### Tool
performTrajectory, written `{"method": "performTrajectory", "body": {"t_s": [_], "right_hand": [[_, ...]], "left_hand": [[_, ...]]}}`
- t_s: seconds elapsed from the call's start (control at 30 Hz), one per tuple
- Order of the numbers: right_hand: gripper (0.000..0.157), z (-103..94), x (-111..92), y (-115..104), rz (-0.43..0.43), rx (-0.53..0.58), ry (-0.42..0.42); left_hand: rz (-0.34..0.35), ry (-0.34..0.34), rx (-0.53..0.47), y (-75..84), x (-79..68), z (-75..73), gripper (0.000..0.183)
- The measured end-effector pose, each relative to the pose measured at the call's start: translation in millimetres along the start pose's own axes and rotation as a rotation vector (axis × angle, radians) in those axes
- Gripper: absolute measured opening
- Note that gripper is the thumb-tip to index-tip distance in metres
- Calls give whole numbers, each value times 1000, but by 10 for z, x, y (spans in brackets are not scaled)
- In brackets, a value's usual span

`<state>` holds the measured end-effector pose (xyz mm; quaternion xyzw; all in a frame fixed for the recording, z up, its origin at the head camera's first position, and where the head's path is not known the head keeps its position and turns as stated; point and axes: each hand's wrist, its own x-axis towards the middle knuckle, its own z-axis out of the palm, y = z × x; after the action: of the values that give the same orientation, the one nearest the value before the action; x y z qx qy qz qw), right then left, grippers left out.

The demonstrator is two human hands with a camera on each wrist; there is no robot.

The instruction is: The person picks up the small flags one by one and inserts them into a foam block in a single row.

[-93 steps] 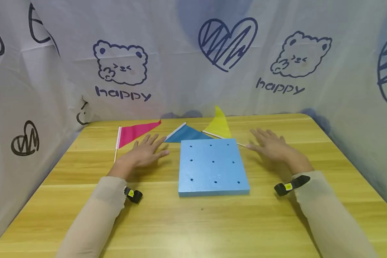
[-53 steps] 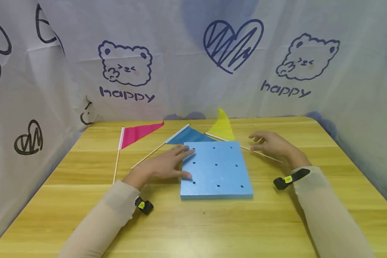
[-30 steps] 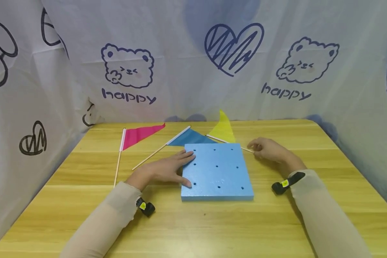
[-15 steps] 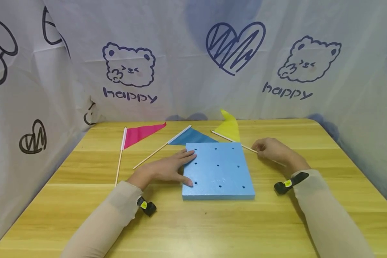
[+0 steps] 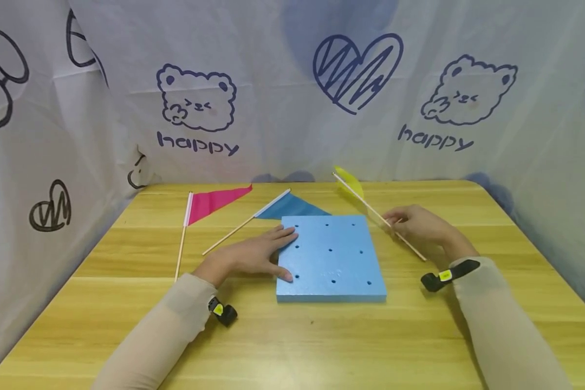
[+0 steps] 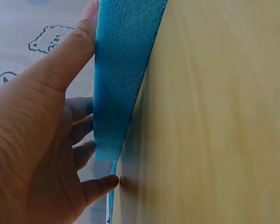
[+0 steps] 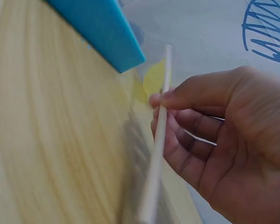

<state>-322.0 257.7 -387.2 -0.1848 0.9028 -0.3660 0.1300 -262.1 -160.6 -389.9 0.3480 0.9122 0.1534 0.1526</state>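
Note:
Between thumb and fingertips my right hand (image 5: 416, 226) pinches the stick of a yellow flag (image 5: 349, 184), to the right of the blue board. The flag is tilted, its cloth end up and away, the bare stick end toward me; the right wrist view shows the stick (image 7: 159, 135) off the table. My left hand (image 5: 253, 254) rests on the left edge of the light blue board (image 5: 329, 265), fingers spread. Rows of small holes dot the board's top. Its thick side (image 6: 123, 79) shows in the left wrist view, the thumb and fingers against its upper edge.
A pink flag (image 5: 214, 205) lies on the wooden table (image 5: 292, 346) at the left. Beside it lies a blue flag (image 5: 290, 207), its cloth partly behind the board. A white printed curtain (image 5: 273, 119) hangs around the back and sides.
The left hand moved from the table onto the board's left side. The right hand closed on the yellow flag's stick and lifted it off the table, turning it steeper.

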Motion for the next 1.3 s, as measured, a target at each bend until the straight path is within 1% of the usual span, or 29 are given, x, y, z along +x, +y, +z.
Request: {"method": "performTrajectory", "body": {"t_s": [0.07, 0.13, 0.3, 0.4, 0.5, 0.63, 0.77, 0.93, 1.07, 1.3], "right_hand": [[37, -13, -10, -17, -35, 14, 18], [40, -28, -18, -40, -48, 71, 28], [50, -55, -25, -124, -13, 280, 27], [54, -57, -14, -162, -12, 359, 27], [57, -50, -2, -214, -17, 415, 52], [55, -34, 5, -332, -44, 438, 108], [48, 2, 16, -468, -92, 460, 175], [44, 55, 34, -597, -150, 475, 255], [40, 91, 63, -682, -185, 450, 335], [37, 177, 164, -813, -210, 380, 492]], "left_hand": [[-7, -3, -2, -3, -2, 0, 108], [-16, -5, -3, -8, -1, -1, 108], [-15, 0, -7, -16, 1, -8, 109], [-11, -1, -5, -14, 2, -14, 109], [-12, -2, -1, -9, 4, -19, 109], [-11, -6, -3, 2, 9, -29, 109], [-11, -6, -4, 9, 14, -35, 108], [-15, -9, -9, 11, 14, -42, 108], [-14, -8, -1, 4, 13, -38, 108], [-22, -13, -14, 3, 0, -15, 107]]}}
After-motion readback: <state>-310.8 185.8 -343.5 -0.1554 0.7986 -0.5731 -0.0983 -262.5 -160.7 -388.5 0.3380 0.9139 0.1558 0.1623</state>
